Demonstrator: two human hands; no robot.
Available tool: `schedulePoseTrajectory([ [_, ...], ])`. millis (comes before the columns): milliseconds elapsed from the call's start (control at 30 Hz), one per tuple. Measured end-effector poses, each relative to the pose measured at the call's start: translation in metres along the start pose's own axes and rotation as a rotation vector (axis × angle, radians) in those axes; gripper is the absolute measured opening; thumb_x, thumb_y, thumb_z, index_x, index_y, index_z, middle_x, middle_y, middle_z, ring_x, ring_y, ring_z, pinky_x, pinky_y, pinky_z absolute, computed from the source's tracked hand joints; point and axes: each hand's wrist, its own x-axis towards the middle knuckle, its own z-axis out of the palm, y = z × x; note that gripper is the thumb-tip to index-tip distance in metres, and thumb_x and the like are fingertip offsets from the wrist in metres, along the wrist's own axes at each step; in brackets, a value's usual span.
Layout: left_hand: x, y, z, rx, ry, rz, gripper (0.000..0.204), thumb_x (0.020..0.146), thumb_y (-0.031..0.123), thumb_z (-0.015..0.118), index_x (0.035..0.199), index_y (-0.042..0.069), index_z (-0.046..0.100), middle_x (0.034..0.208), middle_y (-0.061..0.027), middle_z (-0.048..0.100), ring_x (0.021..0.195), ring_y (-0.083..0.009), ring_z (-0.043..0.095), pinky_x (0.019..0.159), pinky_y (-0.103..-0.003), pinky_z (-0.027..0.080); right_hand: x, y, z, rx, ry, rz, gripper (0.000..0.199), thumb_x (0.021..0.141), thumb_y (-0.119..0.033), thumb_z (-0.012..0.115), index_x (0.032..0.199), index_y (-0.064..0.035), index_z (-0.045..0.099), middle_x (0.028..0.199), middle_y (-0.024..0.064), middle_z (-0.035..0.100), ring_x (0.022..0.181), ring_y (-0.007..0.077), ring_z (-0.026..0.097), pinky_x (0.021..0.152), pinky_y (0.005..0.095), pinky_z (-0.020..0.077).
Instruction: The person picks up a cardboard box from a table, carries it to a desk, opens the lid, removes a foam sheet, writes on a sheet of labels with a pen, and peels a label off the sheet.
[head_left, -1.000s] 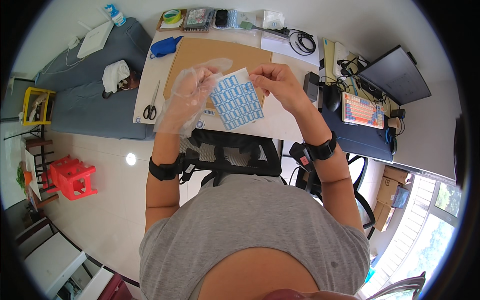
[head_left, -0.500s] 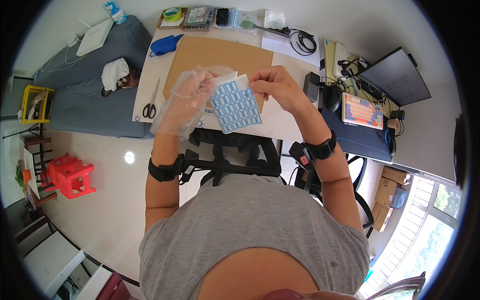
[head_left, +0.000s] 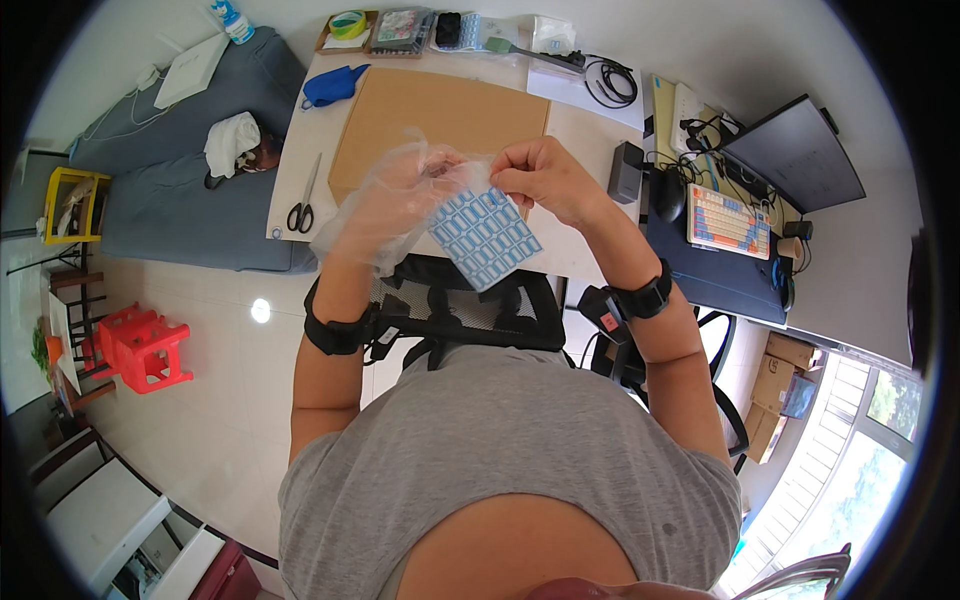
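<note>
A sheet of blue-and-white stick-on labels [head_left: 485, 240] hangs tilted in front of me, over the table's near edge. At its upper right corner my right hand [head_left: 550, 180] is closed in a pinch. My left hand [head_left: 400, 190] is closed at the sheet's upper left, with a crumpled clear plastic bag [head_left: 347, 222] gathered round it. The bag's film reaches across to the sheet's top edge, and the left fingertips are partly blurred behind it. Beneath both hands lies a flat brown cardboard box [head_left: 440, 105].
Black scissors [head_left: 301, 216] and a blue cloth [head_left: 332, 87] lie on the table's left side. A small dark box [head_left: 626, 172] stands right of my hand. A keyboard [head_left: 728, 222] and monitor [head_left: 800, 150] are further right. A black mesh chair [head_left: 465, 305] stands at the near edge.
The label sheet has swung lower and to the right, tilting more. My right hand has shifted slightly along its top edge, and my left hand with the bag has moved slightly right.
</note>
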Motion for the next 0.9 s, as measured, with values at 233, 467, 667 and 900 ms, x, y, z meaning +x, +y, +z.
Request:
schedulePoseTrajectory([
  [233, -0.001, -0.001, 0.004, 0.053, 0.022, -0.051, 0.015, 0.076, 0.011, 0.059, 0.086, 0.001, 0.054, 0.075, -0.0021, 0.053, 0.068, -0.0079, 0.049, 0.061, -0.02, 0.04, -0.006, -0.007, -0.001, -0.01, -0.04, 0.018, 0.01, 0.074, -0.006, 0.058, 0.079, 0.0015, 0.061, 0.062, 0.0017, 0.056, 0.054, 0.0056, 0.051, 0.049, 0.0185, 0.0391],
  [467, -0.003, 0.007, 0.008, -0.13, 0.107, -0.089, 0.01, 0.075, 0.007, 0.059, 0.081, 0.003, 0.052, 0.073, -0.0003, 0.051, 0.067, -0.0065, 0.049, 0.061, -0.019, 0.039, -0.013, 0.004, -0.008, -0.012, -0.131, -0.028, 0.015, 0.073, -0.001, 0.058, 0.087, 0.0033, 0.06, 0.075, 0.0036, 0.06, 0.066, 0.007, 0.055, 0.06, 0.0196, 0.044],
  [667, -0.003, -0.002, 0.008, -0.243, 0.113, -0.115, 0.013, 0.072, 0.005, 0.06, 0.083, 0.004, 0.052, 0.076, 0.0002, 0.053, 0.069, -0.0063, 0.049, 0.062, -0.018, 0.038, -0.011, 0.008, -0.005, -0.156, -0.113, -0.047, 0.012, 0.073, 0.0, 0.057, 0.085, 0.0035, 0.059, 0.075, 0.0032, 0.06, 0.067, 0.0063, 0.054, 0.062, 0.0193, 0.0444],
  [900, -0.004, 0.006, 0.011, -0.381, 0.163, -0.181, 0.026, 0.068, 0.007, 0.063, 0.091, 0.002, 0.052, 0.079, -0.0021, 0.053, 0.073, -0.0082, 0.051, 0.065, -0.019, 0.04, -0.026, -0.007, 0.011, -0.434, 0.089, -0.222, 0.017, 0.073, 0.001, 0.057, 0.09, 0.0002, 0.058, 0.068, 0.0018, 0.055, 0.058, 0.004, 0.047, 0.052, 0.0189, 0.0387],
])
